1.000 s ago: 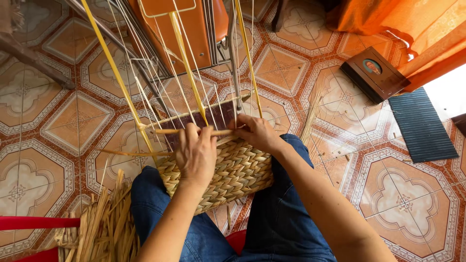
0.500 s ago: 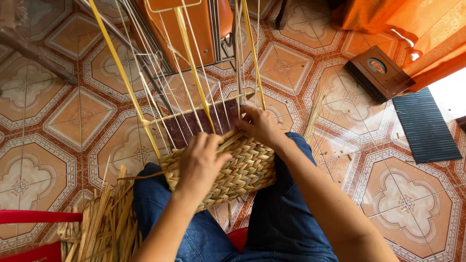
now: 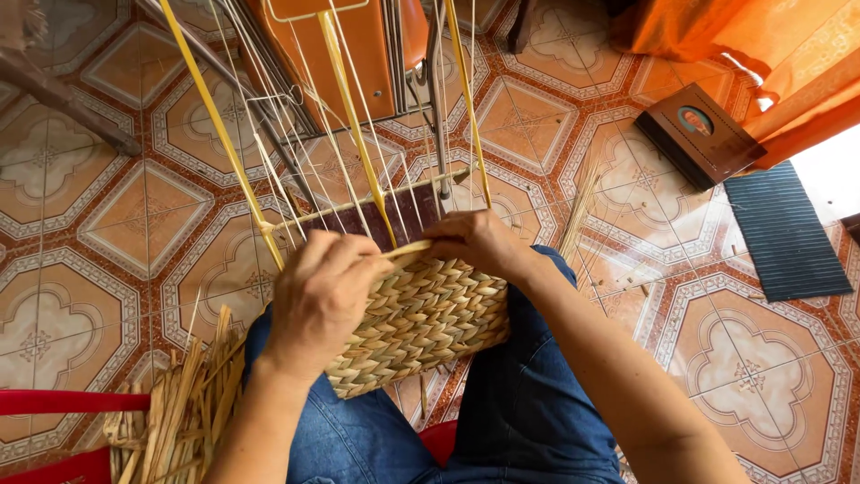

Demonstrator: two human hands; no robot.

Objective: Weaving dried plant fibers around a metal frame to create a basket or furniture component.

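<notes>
The floor point(image 3: 116, 224) is laid with glossy tiles in terracotta, cream and grey, each bearing an octagonal frame around a diamond. At far centre stands an orange piece of furniture point(image 3: 358, 54) with thin metal legs. Orange cloth point(image 3: 788, 63) hangs at far right, with bright daylight falling just beneath it. A dark ribbed mat point(image 3: 784, 233) lies on the tiles there, beside a flat brown box point(image 3: 699, 134). A dark wooden leg point(image 3: 63, 99) crosses far left.
</notes>
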